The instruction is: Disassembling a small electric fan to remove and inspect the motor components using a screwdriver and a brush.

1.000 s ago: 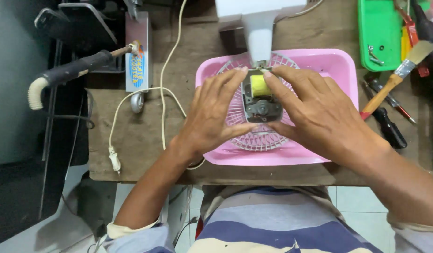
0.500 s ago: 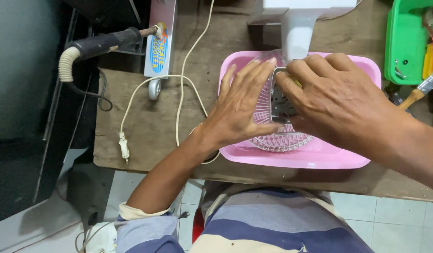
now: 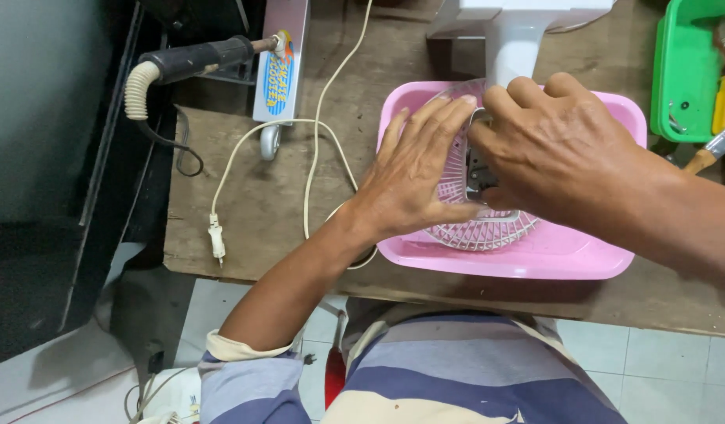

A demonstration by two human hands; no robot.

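Left hand: we see the left hand (image 3: 413, 177) spread flat, fingers fanned and loose, pressed on the left part of the fan grille (image 3: 480, 228); it grips nothing, just rests there.
Right hand: our right hand (image 3: 562, 153) comes in from the right, fingers curled down over the dark motor block (image 3: 478, 174) at the grille's centre; we cannot tell whether it truly clamps the block, as the fingertips are hidden.
Fan grille: a pale, ribbed round guard lying inside the pink tray (image 3: 582, 263), its lower arc showing below both hands.
Pink tray: sits on the wooden table (image 3: 276, 212), near the front edge, right of centre in our view.
Fan stand: a white fan stand (image 3: 515, 43) rises just behind the tray, touching or nearly touching its far rim.
Cord: a white cord (image 3: 315, 133) loops across the table to the left of the tray, its plug (image 3: 216, 235) lying near the table's front-left edge.
Left side: a soldering tool (image 3: 193, 59) with a ribbed grey sleeve lies at the far-left corner, beside a small toy scooter (image 3: 277, 71).
Right side: a green bin (image 3: 684, 78) stands at the far right, with a paintbrush (image 3: 715, 149) just in front of it.
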